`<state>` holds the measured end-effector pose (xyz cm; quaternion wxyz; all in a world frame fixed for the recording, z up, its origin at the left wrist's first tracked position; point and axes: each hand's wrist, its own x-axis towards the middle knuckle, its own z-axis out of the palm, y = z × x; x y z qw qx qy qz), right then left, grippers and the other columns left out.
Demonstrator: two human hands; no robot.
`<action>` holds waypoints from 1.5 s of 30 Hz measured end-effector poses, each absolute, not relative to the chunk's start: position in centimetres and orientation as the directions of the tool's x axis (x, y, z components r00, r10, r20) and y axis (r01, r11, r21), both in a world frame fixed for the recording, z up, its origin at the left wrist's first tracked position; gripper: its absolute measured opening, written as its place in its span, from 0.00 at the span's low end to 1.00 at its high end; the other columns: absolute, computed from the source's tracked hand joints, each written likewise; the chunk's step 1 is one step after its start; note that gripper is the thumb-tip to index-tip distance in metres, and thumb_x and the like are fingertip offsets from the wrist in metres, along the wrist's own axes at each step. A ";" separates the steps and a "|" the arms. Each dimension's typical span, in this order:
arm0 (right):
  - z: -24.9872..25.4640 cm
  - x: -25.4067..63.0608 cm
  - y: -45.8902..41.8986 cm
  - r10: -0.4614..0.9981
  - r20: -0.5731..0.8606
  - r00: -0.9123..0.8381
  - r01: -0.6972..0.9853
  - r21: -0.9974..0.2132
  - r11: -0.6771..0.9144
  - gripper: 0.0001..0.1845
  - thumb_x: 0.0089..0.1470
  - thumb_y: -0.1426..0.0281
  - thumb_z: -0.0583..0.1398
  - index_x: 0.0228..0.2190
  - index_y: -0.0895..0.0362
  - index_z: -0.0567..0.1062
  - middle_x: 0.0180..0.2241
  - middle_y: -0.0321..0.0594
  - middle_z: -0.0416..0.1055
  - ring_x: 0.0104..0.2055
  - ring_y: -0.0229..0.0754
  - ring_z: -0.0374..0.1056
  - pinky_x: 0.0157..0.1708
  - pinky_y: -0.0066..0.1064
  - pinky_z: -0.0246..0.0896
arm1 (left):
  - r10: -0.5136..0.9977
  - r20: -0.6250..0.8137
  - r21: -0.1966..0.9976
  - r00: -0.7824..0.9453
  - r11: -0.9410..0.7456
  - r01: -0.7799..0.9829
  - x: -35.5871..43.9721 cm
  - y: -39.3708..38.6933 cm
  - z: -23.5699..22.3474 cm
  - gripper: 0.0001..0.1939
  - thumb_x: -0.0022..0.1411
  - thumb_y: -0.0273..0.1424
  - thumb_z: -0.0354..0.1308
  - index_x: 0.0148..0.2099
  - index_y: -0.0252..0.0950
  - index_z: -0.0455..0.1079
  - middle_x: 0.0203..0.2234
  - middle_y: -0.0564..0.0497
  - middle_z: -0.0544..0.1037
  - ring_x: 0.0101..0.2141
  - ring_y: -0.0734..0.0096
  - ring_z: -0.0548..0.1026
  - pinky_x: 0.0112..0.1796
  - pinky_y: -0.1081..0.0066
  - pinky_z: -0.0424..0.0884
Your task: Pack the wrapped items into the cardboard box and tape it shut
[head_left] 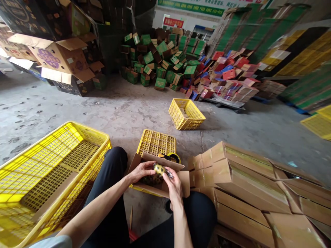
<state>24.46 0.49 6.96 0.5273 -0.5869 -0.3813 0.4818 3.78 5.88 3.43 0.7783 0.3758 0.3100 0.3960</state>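
Between my two hands is a yellow, dark-spotted piece that looks like a fruit (159, 168), with clear plastic film bunched at its right end. My left hand (141, 172) pinches its left side with thumb and fingertips. On the other side my right hand (174, 184) grips it and the film. Both hands are above an open cardboard box (185, 182) with its flaps up. Similar dark-spotted pieces (152, 179) lie inside, partly hidden by my hands. Just behind the box, a tape dispenser (172, 157) with black and yellow parts rests by a yellow crate (156, 142).
A large yellow crate (103, 137) stands left of my legs, with a cardboard piece inside. Stacked flattened cartons (253, 182) crowd the right. Ahead is another yellow crate (186, 115). Heaped green boxes (160, 82), red boxes (229, 74) and stacked cartons (59, 57) stand farther back.
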 end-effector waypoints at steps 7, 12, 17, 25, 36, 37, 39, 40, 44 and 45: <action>6.9 24.4 0.3 0.984 -0.090 0.153 -0.014 -0.996 -0.089 0.25 0.50 0.53 0.74 0.46 0.51 0.83 0.55 0.46 0.80 0.60 0.59 0.74 0.65 0.54 0.64 | 0.781 -0.313 0.789 0.541 0.531 -0.309 3.4 5.7 3.4 0.45 0.49 0.41 0.82 0.67 0.41 0.73 0.50 0.42 0.83 0.49 0.53 0.82 0.55 0.53 0.74; 6.6 24.5 0.2 0.996 -0.038 0.084 -0.003 -0.999 -0.038 0.19 0.51 0.54 0.74 0.41 0.50 0.83 0.57 0.46 0.79 0.64 0.59 0.70 0.68 0.55 0.60 | 0.779 -0.314 0.762 0.542 0.548 -0.346 3.6 5.5 4.0 0.36 0.47 0.42 0.83 0.57 0.39 0.79 0.53 0.42 0.82 0.51 0.53 0.81 0.56 0.54 0.74; 6.8 24.6 0.1 0.996 -0.043 0.073 -0.003 -0.999 -0.043 0.22 0.51 0.55 0.74 0.46 0.49 0.83 0.64 0.44 0.73 0.70 0.60 0.64 0.69 0.54 0.59 | 0.821 -0.305 0.799 0.483 0.497 -0.339 3.6 5.5 4.5 0.32 0.47 0.43 0.82 0.52 0.37 0.81 0.48 0.44 0.83 0.48 0.55 0.82 0.53 0.57 0.75; 6.3 24.2 0.1 0.946 -0.284 0.157 -0.190 -0.949 -0.253 0.42 0.51 0.50 0.74 0.64 0.43 0.72 0.67 0.45 0.69 0.67 0.59 0.68 0.61 0.54 0.71 | 0.857 -0.230 0.842 0.462 0.413 -0.346 3.5 5.6 4.3 0.33 0.47 0.40 0.83 0.54 0.37 0.79 0.44 0.46 0.83 0.41 0.61 0.82 0.47 0.62 0.76; 6.1 24.2 0.3 0.950 -0.268 0.160 -0.263 -0.939 -0.221 0.45 0.45 0.55 0.77 0.63 0.44 0.72 0.60 0.45 0.77 0.63 0.59 0.72 0.61 0.55 0.70 | 0.849 -0.146 0.804 0.508 0.401 -0.440 3.9 5.6 4.6 0.50 0.47 0.36 0.83 0.70 0.43 0.69 0.56 0.41 0.80 0.57 0.50 0.77 0.57 0.57 0.71; 6.1 24.2 0.3 0.958 -0.242 0.153 -0.252 -0.947 -0.199 0.44 0.46 0.56 0.77 0.63 0.45 0.73 0.60 0.44 0.77 0.64 0.58 0.71 0.64 0.55 0.67 | 0.829 -0.153 0.806 0.538 0.419 -0.418 3.9 5.5 4.8 0.47 0.49 0.38 0.82 0.69 0.42 0.70 0.56 0.40 0.80 0.58 0.49 0.76 0.57 0.57 0.71; 6.2 24.3 0.3 0.973 -0.197 0.122 -0.234 -0.958 -0.165 0.43 0.47 0.58 0.77 0.63 0.47 0.73 0.60 0.45 0.77 0.65 0.58 0.70 0.68 0.55 0.61 | 0.799 -0.177 0.816 0.575 0.446 -0.367 3.7 5.4 5.1 0.39 0.53 0.43 0.79 0.64 0.40 0.75 0.57 0.40 0.80 0.58 0.48 0.77 0.57 0.57 0.72; 6.2 24.3 0.3 0.978 -0.181 0.104 -0.226 -0.962 -0.155 0.42 0.47 0.58 0.77 0.62 0.48 0.74 0.60 0.45 0.77 0.65 0.58 0.70 0.69 0.55 0.59 | 0.795 -0.187 0.824 0.577 0.447 -0.348 3.6 5.4 5.2 0.36 0.54 0.45 0.79 0.62 0.39 0.77 0.56 0.40 0.80 0.57 0.48 0.77 0.56 0.57 0.73; 6.2 24.4 0.3 0.984 -0.161 0.072 -0.196 -0.970 -0.145 0.40 0.48 0.58 0.76 0.61 0.48 0.75 0.62 0.44 0.76 0.67 0.57 0.67 0.71 0.55 0.55 | 0.826 -0.180 0.846 0.534 0.407 -0.343 3.5 5.5 5.2 0.34 0.51 0.45 0.80 0.56 0.36 0.80 0.51 0.41 0.82 0.50 0.51 0.81 0.52 0.60 0.74; 6.2 24.4 0.2 0.984 -0.165 0.068 -0.193 -0.970 -0.150 0.40 0.48 0.57 0.76 0.61 0.48 0.75 0.62 0.44 0.76 0.67 0.57 0.67 0.71 0.56 0.55 | 0.834 -0.175 0.848 0.524 0.398 -0.351 3.5 5.5 5.1 0.33 0.50 0.45 0.81 0.55 0.36 0.80 0.50 0.42 0.83 0.49 0.52 0.81 0.51 0.61 0.75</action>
